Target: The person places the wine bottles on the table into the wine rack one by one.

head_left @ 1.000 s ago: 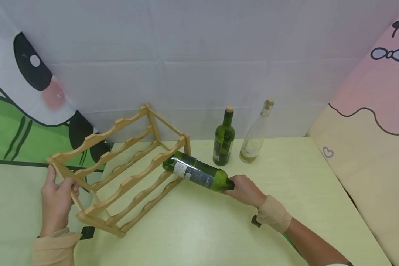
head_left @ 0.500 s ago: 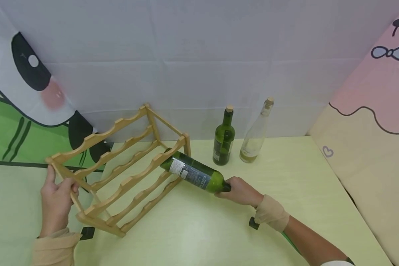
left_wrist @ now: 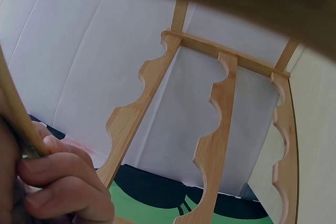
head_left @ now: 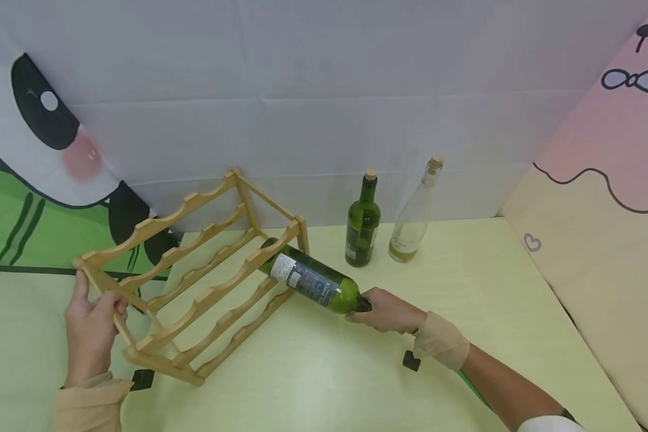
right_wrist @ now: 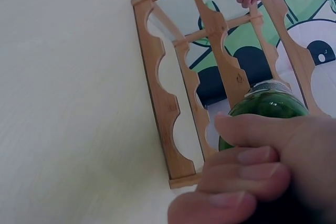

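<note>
A wooden wine rack with scalloped rails stands at the left of the table. My left hand grips its left end frame; in the left wrist view curled fingers wrap a wooden bar. My right hand holds a green wine bottle by its dark neck. The bottle lies nearly level, its base reaching in between the rack's front rails at the right end. In the right wrist view the fingers and thumb curl round the neck, with the green shoulder beyond, facing the rack.
Behind the right hand, a corked green bottle and a corked clear bottle stand upright near the back of the pale table. A pale cloth backdrop rises along the table's rear edge.
My right hand has shifted slightly left, and the bottle's base has moved a little further between the rack's rails. My left hand keeps its grip on the rack.
</note>
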The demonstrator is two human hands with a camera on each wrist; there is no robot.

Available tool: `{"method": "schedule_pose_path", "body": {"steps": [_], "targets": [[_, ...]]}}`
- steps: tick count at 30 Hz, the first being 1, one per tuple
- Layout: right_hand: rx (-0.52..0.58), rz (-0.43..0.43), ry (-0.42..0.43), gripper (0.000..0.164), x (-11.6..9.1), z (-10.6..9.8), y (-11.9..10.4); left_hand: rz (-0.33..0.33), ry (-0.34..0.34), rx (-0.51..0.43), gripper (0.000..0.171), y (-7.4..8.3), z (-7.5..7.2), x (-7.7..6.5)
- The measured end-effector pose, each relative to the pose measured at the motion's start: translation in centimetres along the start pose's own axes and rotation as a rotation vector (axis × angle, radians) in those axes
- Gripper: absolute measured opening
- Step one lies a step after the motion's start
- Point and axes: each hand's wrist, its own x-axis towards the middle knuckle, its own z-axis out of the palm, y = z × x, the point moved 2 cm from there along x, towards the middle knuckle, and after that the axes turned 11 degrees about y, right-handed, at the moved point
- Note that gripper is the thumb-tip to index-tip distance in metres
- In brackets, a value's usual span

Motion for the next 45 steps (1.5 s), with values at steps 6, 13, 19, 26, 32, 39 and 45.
{"method": "schedule_pose_path", "body": {"steps": [6,13,19,26,32,39,45], "targets": [[0.05,0.042,-0.044,0.029,0.1,0.5,-0.2,0.007,-0.015,0.016,0.076,0.0,0.0,0.0],[0.043,0.07,-0.049,0.033,0.4,0.8,-0.4,-0.002,-0.005,0.01,0.076,-0.1,0.0,-0.2],[0.056,0.06,-0.045,0.033,0.9,1.1,-0.5,0.004,-0.005,-0.004,0.075,0.0,0.0,-0.1],[0.046,0.048,-0.033,0.032,1.6,1.3,-1.0,0.0,-0.005,-0.013,0.075,0.0,0.2,-0.1],[0.066,0.072,-0.019,0.035,1.7,1.7,-1.6,0.011,-0.007,-0.031,0.076,-0.1,0.2,-0.1],[0.124,0.108,-0.034,0.035,1.7,2.4,-2.0,0.01,-0.011,-0.046,0.076,-0.2,0.1,-0.1],[0.153,0.084,-0.041,0.035,1.9,2.7,-2.4,0.012,0.003,-0.06,0.076,-0.1,0.1,-0.2]]}}
